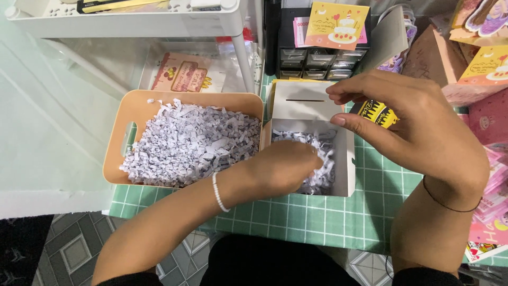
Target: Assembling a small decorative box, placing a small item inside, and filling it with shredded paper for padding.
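The one head-worn view looks steeply down, close over the green checked table (328, 217).

White open box (344, 159) centre; yellow-black packet (379, 113) beside; yellow card (336, 25) behind.

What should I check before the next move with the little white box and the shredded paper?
1. White box open: ok.
2. Shredded paper inside box: ok.
3. Left hand pressing on the paper in the box: ok.
4. Right hand holds the small yellow-black item: ok.
5. Peach tray beside the box holds paper shreds: ok.
6. Shreds cover the box's whole bottom: cannot tell, hand hides it.
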